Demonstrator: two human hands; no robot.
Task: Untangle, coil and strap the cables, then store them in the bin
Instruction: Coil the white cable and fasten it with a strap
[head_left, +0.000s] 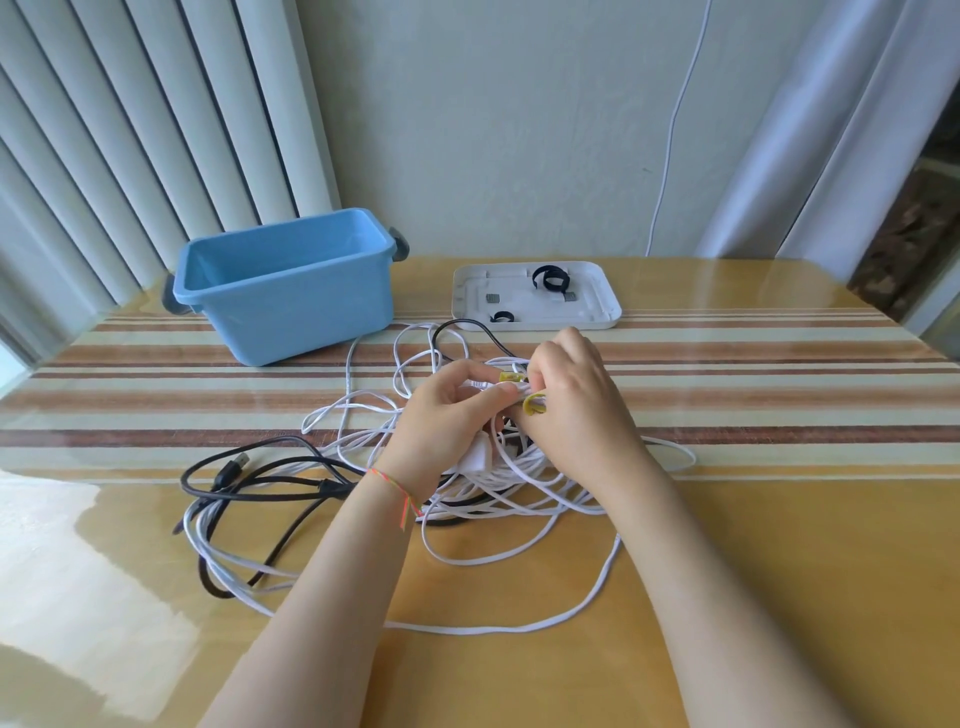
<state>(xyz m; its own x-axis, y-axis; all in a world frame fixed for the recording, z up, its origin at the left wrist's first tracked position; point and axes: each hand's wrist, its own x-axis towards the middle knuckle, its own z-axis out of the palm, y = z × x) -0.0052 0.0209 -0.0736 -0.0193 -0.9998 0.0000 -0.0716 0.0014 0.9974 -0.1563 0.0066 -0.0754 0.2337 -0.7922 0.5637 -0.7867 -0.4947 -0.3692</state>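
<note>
Head view: left hand (447, 410) and right hand (569, 395) pinch white cable (498, 629) (yellow strap (535, 404) wrapped around) above the tangle.

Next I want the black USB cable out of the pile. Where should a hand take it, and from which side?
Probably at the black USB plug, coming from the left. The plug lies at the pile's left edge on bare table, nothing over it, metal tip pointing up-right. It is rigid, so a pinch across its body should hold.
</note>
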